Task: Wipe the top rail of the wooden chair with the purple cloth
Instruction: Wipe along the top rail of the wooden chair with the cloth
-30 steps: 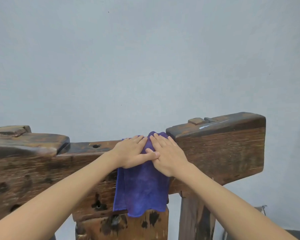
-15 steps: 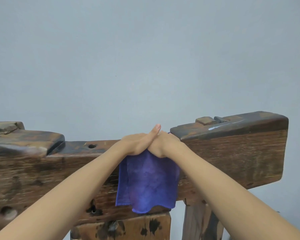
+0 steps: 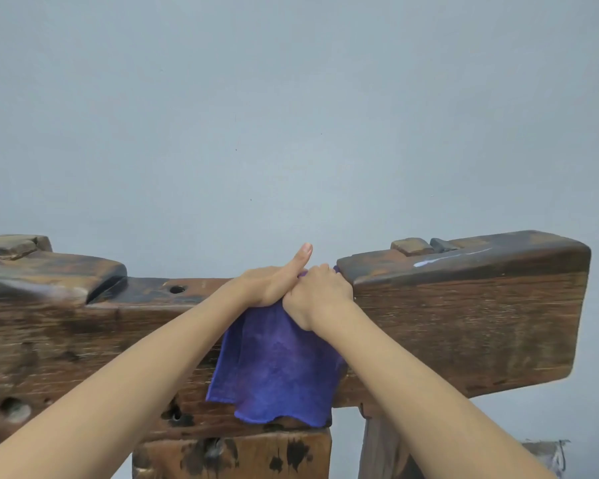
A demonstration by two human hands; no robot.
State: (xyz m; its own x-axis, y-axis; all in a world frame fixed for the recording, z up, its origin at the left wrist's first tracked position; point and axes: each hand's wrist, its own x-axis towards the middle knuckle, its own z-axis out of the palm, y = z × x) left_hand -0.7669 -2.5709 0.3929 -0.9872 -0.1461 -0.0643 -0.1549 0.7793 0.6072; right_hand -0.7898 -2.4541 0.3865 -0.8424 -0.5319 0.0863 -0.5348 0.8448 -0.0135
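The purple cloth (image 3: 277, 368) hangs over the lowered middle of the dark wooden top rail (image 3: 464, 316) and drapes down its front face. My left hand (image 3: 274, 281) presses flat on the cloth on top of the rail, thumb sticking up. My right hand (image 3: 317, 293) sits right beside it, fingers curled over the cloth at the foot of the raised right block. Both hands touch each other. The part of the cloth on top of the rail is mostly hidden under them.
The rail has raised blocks at the left (image 3: 49, 274) and right ends, with a small peg (image 3: 412, 246) on the right one and a hole (image 3: 177, 289) left of my hands. A wooden upright (image 3: 381, 447) stands below. A plain grey wall is behind.
My hands went from lying flat with spread fingers on the front of the cloth to pressing on top of the rail, right fingers curled. The view has shifted slightly left.
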